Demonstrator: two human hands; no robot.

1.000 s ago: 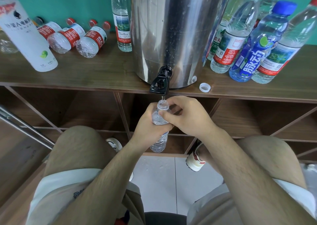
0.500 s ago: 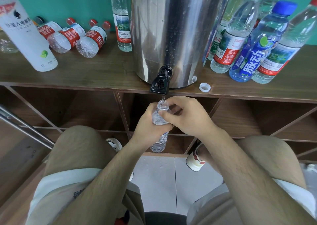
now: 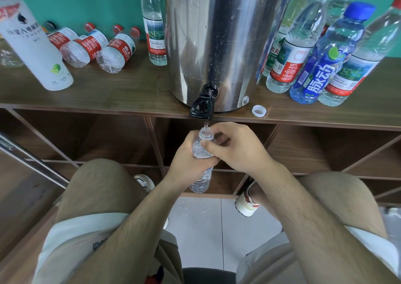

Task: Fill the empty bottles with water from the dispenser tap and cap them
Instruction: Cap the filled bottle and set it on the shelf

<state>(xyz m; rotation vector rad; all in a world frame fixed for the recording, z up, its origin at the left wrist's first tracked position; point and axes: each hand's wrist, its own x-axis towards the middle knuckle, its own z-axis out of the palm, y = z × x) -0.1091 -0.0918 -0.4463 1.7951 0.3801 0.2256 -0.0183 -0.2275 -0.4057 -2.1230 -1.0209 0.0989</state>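
Note:
A small clear plastic bottle (image 3: pixel 201 180) hangs upright under the black tap (image 3: pixel 202 106) of the steel dispenser (image 3: pixel 225 41), its open mouth just below the spout. A thin stream of water falls into it. My left hand (image 3: pixel 187 161) grips the bottle's body. My right hand (image 3: pixel 236 148) wraps round its upper part from the right, thumb on the shoulder. A white cap (image 3: pixel 258 111) lies open side up on the wooden shelf (image 3: pixel 121 95), right of the dispenser.
Three red-labelled bottles (image 3: pixel 116 50) lie on their sides at the shelf's back left, beside a white bottle (image 3: pixel 32 43). Several filled, capped bottles (image 3: pixel 325 56) stand at the right. One upright bottle (image 3: pixel 154 23) stands left of the dispenser. Open cubbies lie below; my knees flank the hands.

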